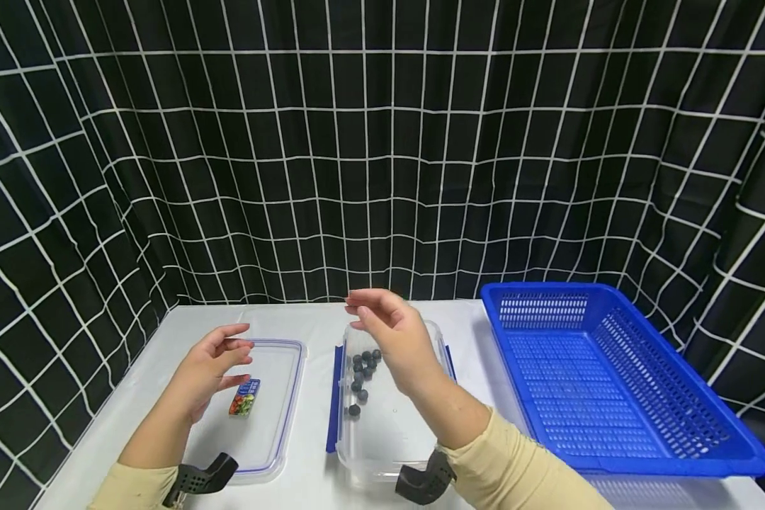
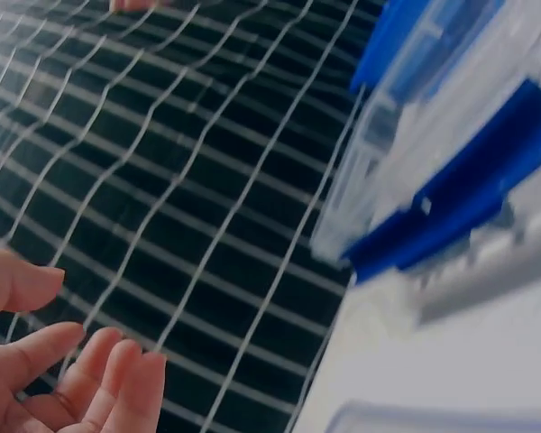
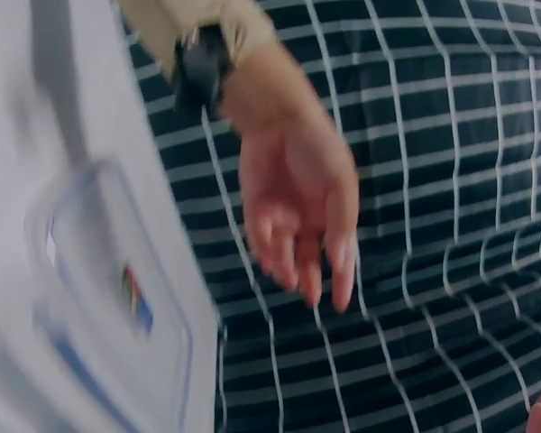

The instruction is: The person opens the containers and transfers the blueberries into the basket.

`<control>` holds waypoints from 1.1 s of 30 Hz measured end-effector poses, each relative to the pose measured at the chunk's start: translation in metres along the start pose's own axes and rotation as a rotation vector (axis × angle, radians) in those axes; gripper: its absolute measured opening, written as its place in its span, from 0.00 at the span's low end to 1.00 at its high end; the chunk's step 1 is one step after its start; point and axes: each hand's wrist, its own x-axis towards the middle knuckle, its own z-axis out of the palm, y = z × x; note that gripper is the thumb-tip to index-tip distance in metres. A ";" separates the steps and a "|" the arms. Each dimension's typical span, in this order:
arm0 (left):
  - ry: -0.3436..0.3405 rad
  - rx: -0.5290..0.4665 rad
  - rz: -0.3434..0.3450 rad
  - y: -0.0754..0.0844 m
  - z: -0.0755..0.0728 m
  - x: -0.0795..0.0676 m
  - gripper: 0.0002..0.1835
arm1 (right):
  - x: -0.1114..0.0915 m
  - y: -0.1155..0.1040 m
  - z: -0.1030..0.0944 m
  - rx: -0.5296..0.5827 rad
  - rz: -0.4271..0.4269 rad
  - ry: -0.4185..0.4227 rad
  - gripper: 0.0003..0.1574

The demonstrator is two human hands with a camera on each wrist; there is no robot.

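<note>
holds left hand [image 1: 205,368] and right hand [image 1: 400,340] empty and loose-fingered above lid [image 1: 273,411] and container [image 1: 392,435], probably to touch neither.

1. I see the left hand [image 1: 207,365], fingers relaxed and apart, raised over a clear lid [image 1: 264,443] with blue edging.
2. Colourful label [image 1: 245,397] on that lid, near the left fingers.
3. Right hand [image 1: 401,343], fingers loosely bent, raised over a clear container [image 1: 382,435].
4. Dark round pieces [image 1: 367,373] inside, grouped toward its left side; blue flaps [image 1: 334,404] along both sides.
5. Blue perforated basket [image 1: 589,397] on my right.
6. I get lid, container and basket on a white table [image 1: 315,329], black white-lined curtain [image 1: 382,142] behind.
</note>
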 end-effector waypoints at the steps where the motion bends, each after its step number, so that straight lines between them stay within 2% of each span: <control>1: -0.007 -0.002 0.008 0.002 0.005 0.001 0.25 | 0.002 -0.001 -0.007 -0.030 -0.007 -0.001 0.15; 8: -0.047 -0.026 0.047 0.008 0.039 0.004 0.23 | 0.013 0.004 -0.062 -0.277 0.027 0.024 0.15; 12: -0.073 -0.029 0.041 0.005 0.054 0.006 0.24 | 0.015 0.015 -0.091 -0.421 0.052 0.015 0.16; 16: -0.098 -0.056 0.035 -0.001 0.066 0.009 0.27 | 0.009 0.024 -0.111 -0.547 0.078 0.003 0.18; 20: -0.110 -0.072 0.018 -0.010 0.077 0.010 0.28 | -0.001 0.031 -0.118 -0.563 0.119 -0.025 0.21; 26: -0.175 -0.108 -0.027 -0.023 0.092 0.009 0.30 | -0.009 0.041 -0.115 -0.527 0.167 -0.048 0.23; 33: -0.232 -0.056 -0.028 -0.032 0.107 0.001 0.35 | -0.010 0.040 -0.114 -0.525 0.171 -0.046 0.25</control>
